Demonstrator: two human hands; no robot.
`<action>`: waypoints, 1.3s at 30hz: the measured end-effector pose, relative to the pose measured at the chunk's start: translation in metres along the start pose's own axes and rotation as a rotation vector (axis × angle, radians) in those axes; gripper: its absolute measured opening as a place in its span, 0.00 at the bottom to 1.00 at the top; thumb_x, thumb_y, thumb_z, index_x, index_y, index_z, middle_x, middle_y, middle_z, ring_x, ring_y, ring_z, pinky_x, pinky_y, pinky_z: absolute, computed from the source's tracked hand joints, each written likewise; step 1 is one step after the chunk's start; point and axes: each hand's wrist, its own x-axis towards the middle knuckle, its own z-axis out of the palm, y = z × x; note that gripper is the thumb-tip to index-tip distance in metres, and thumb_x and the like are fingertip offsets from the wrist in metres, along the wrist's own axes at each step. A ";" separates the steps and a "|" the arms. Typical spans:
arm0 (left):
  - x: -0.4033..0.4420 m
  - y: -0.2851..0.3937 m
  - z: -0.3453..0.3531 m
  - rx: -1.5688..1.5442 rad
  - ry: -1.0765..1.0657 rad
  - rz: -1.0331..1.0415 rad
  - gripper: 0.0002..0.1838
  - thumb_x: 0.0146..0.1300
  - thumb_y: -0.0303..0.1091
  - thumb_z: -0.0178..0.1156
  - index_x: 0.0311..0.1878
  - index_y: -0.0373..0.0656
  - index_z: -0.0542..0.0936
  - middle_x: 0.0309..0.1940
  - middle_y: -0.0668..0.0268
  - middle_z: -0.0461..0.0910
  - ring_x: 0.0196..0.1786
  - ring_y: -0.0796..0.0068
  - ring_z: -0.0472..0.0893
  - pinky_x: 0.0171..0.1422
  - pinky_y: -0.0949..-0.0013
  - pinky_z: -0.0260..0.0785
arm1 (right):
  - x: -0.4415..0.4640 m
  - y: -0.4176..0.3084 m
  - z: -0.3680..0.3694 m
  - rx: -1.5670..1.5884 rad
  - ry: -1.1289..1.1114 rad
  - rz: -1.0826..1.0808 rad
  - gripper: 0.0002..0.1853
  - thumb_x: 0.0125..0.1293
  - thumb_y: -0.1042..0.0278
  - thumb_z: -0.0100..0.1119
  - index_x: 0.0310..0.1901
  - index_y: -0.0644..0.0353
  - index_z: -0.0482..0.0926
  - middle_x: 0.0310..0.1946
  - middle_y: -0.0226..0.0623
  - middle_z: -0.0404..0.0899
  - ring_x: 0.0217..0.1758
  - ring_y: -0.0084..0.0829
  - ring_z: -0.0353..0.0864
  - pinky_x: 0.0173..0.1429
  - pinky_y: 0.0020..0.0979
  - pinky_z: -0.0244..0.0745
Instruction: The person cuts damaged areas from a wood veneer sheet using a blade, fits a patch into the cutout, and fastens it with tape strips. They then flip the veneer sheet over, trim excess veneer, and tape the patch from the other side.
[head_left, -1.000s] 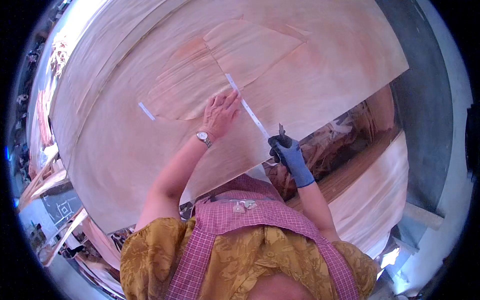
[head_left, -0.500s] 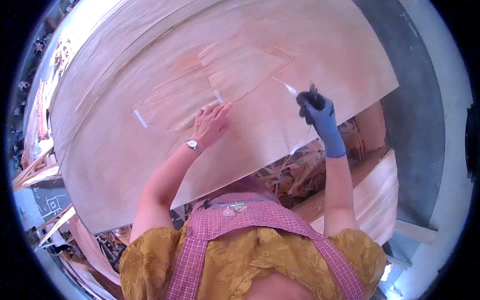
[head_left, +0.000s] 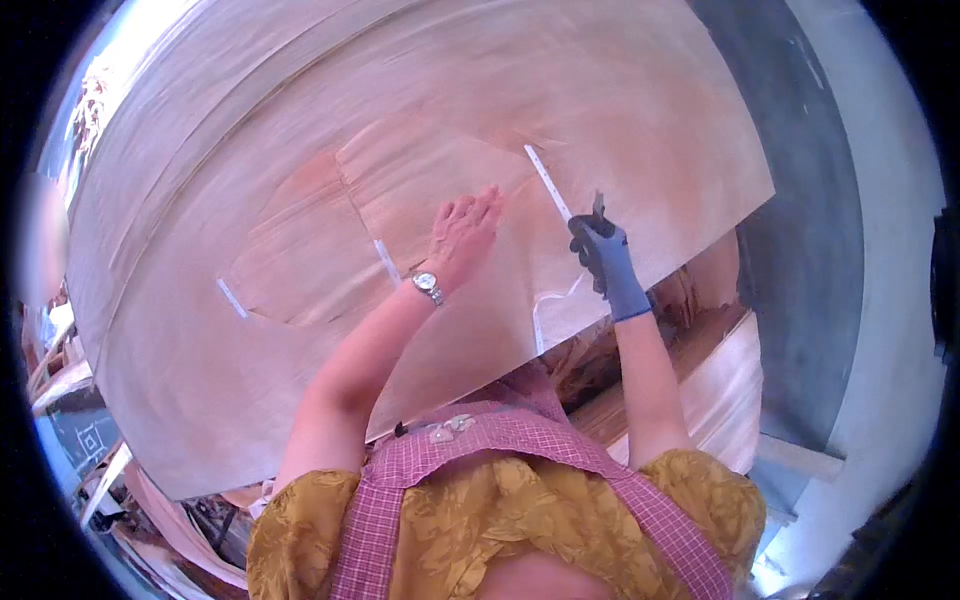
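Note:
My left hand [head_left: 465, 238], bare and wearing a wristwatch [head_left: 427, 284], lies with fingers stretched out on a broad sheet of wood veneer [head_left: 660, 120]. Under and beside it is a veneer patch [head_left: 395, 170] with a visible seam. My right hand [head_left: 603, 262], in a blue glove with black fingers, is closed around white tape [head_left: 548, 180]. One end of the tape reaches up and left over the sheet; a loose length trails below the hand. A small dark tip sticks up from the gloved fingers; I cannot make out what it is.
Two short tape strips [head_left: 387, 263] [head_left: 232, 298] lie on the sheet to the left. Veneer scraps [head_left: 590, 365] show below its near edge. A wooden board [head_left: 680, 350] and stacked veneer [head_left: 715, 400] are at the lower right, beside grey floor [head_left: 815, 230].
My left hand has moved right and away from the short tape strip, across the patch. The white tape now shows longer and straighter from my right hand. The whole view has shifted slightly.

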 end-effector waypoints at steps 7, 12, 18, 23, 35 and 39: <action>0.070 0.021 0.033 0.090 -0.030 0.053 0.35 0.62 0.43 0.61 0.73 0.47 0.65 0.75 0.66 0.63 0.67 0.61 0.67 0.68 0.54 0.58 | 0.028 0.008 -0.021 -0.036 -0.100 0.047 0.10 0.67 0.62 0.65 0.40 0.59 0.83 0.22 0.31 0.80 0.18 0.18 0.73 0.21 0.22 0.65; 0.075 0.022 0.035 0.134 -0.162 -0.016 0.36 0.62 0.45 0.63 0.73 0.53 0.66 0.74 0.67 0.64 0.69 0.60 0.66 0.70 0.49 0.57 | 0.076 0.015 -0.053 -0.642 -0.049 -0.395 0.11 0.67 0.61 0.65 0.41 0.60 0.83 0.23 0.32 0.81 0.21 0.19 0.77 0.26 0.25 0.69; 0.117 0.021 0.023 0.107 -0.044 -0.146 0.27 0.62 0.39 0.62 0.67 0.54 0.73 0.57 0.68 0.79 0.59 0.63 0.75 0.64 0.52 0.62 | 0.058 -0.024 -0.114 0.589 -0.447 0.110 0.03 0.71 0.67 0.61 0.39 0.54 0.78 0.25 0.31 0.78 0.21 0.23 0.72 0.25 0.28 0.67; 0.157 -0.015 0.041 0.387 0.154 -0.107 0.12 0.60 0.30 0.61 0.48 0.51 0.82 0.48 0.70 0.83 0.52 0.65 0.78 0.60 0.56 0.64 | 0.018 0.013 -0.136 1.072 -0.996 -0.211 0.23 0.77 0.50 0.45 0.23 0.49 0.67 0.04 0.25 0.60 0.05 0.24 0.53 0.12 0.29 0.51; 0.063 -0.025 -0.035 -0.148 0.052 -0.331 0.02 0.60 0.32 0.63 0.34 0.46 0.80 0.34 0.64 0.82 0.44 0.61 0.79 0.55 0.57 0.66 | -0.037 -0.053 -0.197 0.838 -0.985 -0.504 0.27 0.75 0.48 0.47 0.19 0.54 0.71 0.14 0.35 0.73 0.15 0.28 0.71 0.20 0.30 0.64; -0.046 -0.058 -0.078 -0.273 -0.123 -0.523 0.03 0.61 0.30 0.65 0.34 0.43 0.82 0.30 0.61 0.83 0.35 0.64 0.82 0.42 0.61 0.72 | -0.056 -0.040 -0.115 0.630 -0.615 -0.134 0.20 0.69 0.50 0.54 0.25 0.57 0.74 0.21 0.37 0.75 0.23 0.31 0.76 0.27 0.31 0.70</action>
